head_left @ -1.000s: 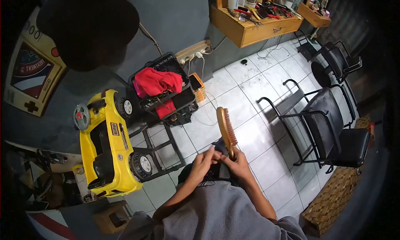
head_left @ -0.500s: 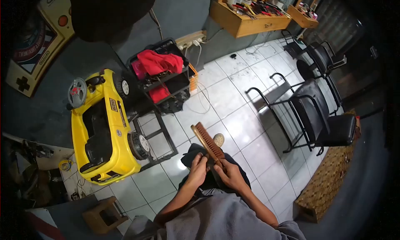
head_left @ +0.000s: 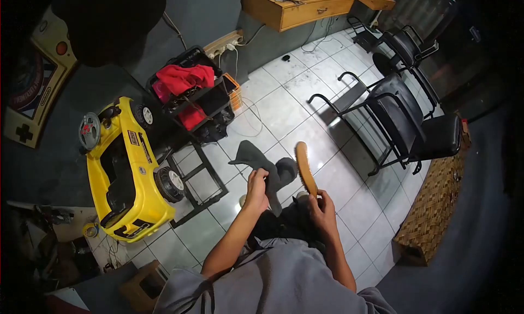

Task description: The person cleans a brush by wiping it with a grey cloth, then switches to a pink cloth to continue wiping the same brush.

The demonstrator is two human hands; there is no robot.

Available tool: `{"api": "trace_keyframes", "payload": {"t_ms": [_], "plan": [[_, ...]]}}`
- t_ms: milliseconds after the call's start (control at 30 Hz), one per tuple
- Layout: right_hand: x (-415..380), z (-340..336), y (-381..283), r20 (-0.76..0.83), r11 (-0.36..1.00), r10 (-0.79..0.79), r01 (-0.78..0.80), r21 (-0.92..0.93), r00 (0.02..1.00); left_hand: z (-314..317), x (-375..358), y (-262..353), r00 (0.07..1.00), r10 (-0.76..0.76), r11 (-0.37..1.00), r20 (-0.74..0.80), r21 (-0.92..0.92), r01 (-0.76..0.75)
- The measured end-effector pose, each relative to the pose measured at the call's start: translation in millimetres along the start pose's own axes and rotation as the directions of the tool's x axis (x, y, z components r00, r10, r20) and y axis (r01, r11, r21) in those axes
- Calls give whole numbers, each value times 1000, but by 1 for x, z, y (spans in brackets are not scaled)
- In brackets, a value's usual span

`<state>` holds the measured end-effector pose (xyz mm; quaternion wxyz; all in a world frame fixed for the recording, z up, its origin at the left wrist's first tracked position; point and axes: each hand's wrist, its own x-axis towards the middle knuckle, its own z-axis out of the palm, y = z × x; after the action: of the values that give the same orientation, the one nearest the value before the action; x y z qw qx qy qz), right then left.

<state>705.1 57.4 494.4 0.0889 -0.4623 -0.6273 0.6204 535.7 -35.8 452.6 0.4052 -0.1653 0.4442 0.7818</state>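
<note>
My left hand [head_left: 256,191] grips a limp dark grey cloth [head_left: 259,164] near its lower left edge; the cloth spreads up and to the right, with a rounded fold at its right end. In my right hand [head_left: 323,211] is a wooden-backed brush [head_left: 305,166], held by the lower end of its handle. The brush points upward, its smooth back turned to the right and its bristles toward the cloth. A narrow gap separates brush and cloth in this view. Both hands are in front of my lap.
A yellow toy car [head_left: 131,172] stands at left beside a black metal frame [head_left: 199,186]. Behind is a black cart [head_left: 194,96] with red cloth [head_left: 185,79]. Black chairs [head_left: 396,112] and a woven-sided bench [head_left: 436,210] stand at right. A wooden drawer shelf [head_left: 300,11] holds tools.
My hands have moved apart. The grey cloth has been raised and spread in my left hand, while the brush has swung right and turned, its wooden back now showing.
</note>
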Motion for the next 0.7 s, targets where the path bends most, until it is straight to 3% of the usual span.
{"api": "trace_keyframes", "payload": {"t_ms": [67, 133, 167, 200, 267, 300, 333, 433, 500, 533, 633, 700], "plan": [[3, -12, 1, 16, 998, 61, -61, 28, 998, 10, 5, -11, 1000, -4, 998, -12, 56, 5], [6, -26, 10, 93, 986, -85, 70, 154, 992, 35, -8, -16, 977, 210, 926, -50, 332, -182], [11, -35, 17, 102, 979, -198, 190, 75, 975, 34, -2, -28, 969, 246, 846, 24, 482, -227], [10, -44, 14, 97, 979, -192, 184, 85, 977, 42, -5, -36, 970, 241, 841, 25, 493, -222], [12, -65, 4, 175, 973, -71, 107, -205, 982, 62, -7, -53, 780, 598, 417, 185, 759, -500], [18, -77, 11, 144, 887, -113, 165, -431, 983, 78, -19, -52, 776, 581, 343, 247, 790, -508], [25, -87, 27, 136, 892, -111, 159, -423, 984, 88, -22, -56, 777, 575, 336, 257, 792, -510], [36, -107, 50, 94, 960, -94, 116, -256, 991, 109, -24, -70, 775, 484, 176, 406, 823, -541], [29, -118, 41, 101, 996, -85, 85, -2, 991, 125, -36, -73, 808, 440, 187, 392, 840, -510], [27, -123, 36, 101, 997, -81, 80, 5, 992, 135, -40, -75, 823, 412, 203, 391, 841, -501], [27, -137, 16, 116, 921, -255, 204, 333, 960, 162, -51, -81, 813, 389, 202, 432, 822, -533], [23, -153, 1, 163, 903, -295, 219, 369, 942, 180, -64, -80, 846, 299, 227, 440, 829, -512]]}}
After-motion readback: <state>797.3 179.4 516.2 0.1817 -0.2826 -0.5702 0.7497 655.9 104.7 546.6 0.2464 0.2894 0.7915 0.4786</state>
